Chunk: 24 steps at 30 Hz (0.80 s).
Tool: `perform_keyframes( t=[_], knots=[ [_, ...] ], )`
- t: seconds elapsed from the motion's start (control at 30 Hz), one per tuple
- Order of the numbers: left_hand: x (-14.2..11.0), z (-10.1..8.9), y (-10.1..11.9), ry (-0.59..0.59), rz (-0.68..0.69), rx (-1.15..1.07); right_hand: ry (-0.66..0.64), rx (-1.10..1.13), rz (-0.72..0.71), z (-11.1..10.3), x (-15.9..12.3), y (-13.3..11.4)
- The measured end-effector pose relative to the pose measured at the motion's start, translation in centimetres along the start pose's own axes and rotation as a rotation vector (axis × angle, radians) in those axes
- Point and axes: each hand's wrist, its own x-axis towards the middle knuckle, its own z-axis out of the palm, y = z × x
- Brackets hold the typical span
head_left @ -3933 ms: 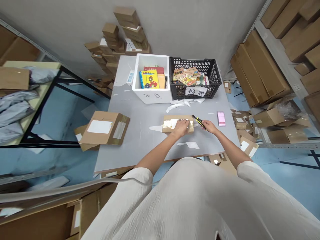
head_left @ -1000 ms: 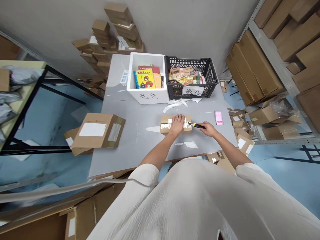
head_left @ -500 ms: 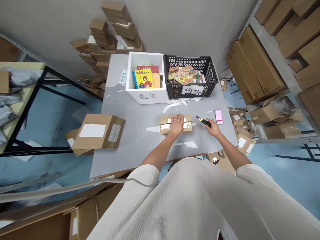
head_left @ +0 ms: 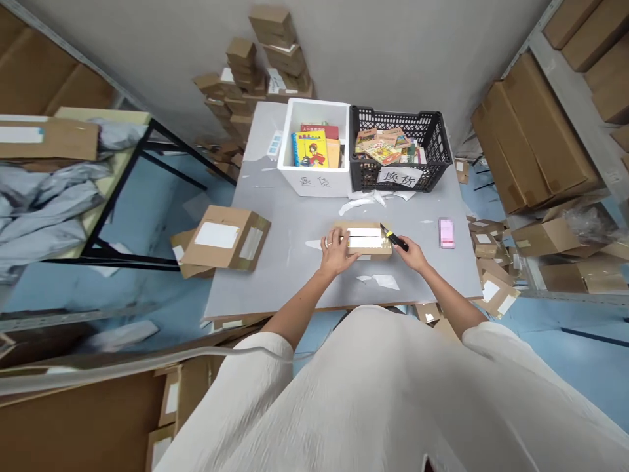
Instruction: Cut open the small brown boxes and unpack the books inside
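Observation:
A small cardboard box [head_left: 368,250] with a white label and clear tape lies flat on the grey table [head_left: 285,262] in front of me. My left hand [head_left: 337,253] grips its left end, with the fingers over the top and the thumb toward the near edge. In my right hand [head_left: 411,254] is a black and yellow utility knife [head_left: 397,241], held by the handle. Its blade points up and left over the right end of the box; whether it touches the tape I cannot tell.
Behind the box stand a white foam bin [head_left: 314,183] and a black plastic crate [head_left: 437,157], both holding books. A phone [head_left: 447,233] lies at right, with paper scraps [head_left: 386,282] nearby. A larger carton [head_left: 228,239] sits at the table's left edge.
My left hand has shifted from the middle of the box to its left end. The knife has come left, from beside the box to over its right end. My view has turned left.

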Motion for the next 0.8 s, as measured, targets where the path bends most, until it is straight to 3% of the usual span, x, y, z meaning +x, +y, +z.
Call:
perform_keyframes(
  t=[0.2, 0.5, 0.67, 0.8],
  knots=[
    [-0.8, -0.2, -2.8, -0.116, -0.142, -0.219, 0.013, 0.054, 0.042, 1.4, 0.0, -1.7],
    [2.1, -1.5, -0.4, -0.170, -0.232, -0.295, 0.191, 0.168, 0.089, -0.8, 1.1, -1.1],
    [3.5, -0.4, 0.0, -0.057, -0.286, -0.446, 0.211, 0.216, 0.104, 0.1, 1.1, 0.1],
    [3.1, 0.6, -0.4, -0.102, -0.288, -0.466, 0.169, 0.210, 0.152, 0.7, 0.5, 1.0]
  ],
)
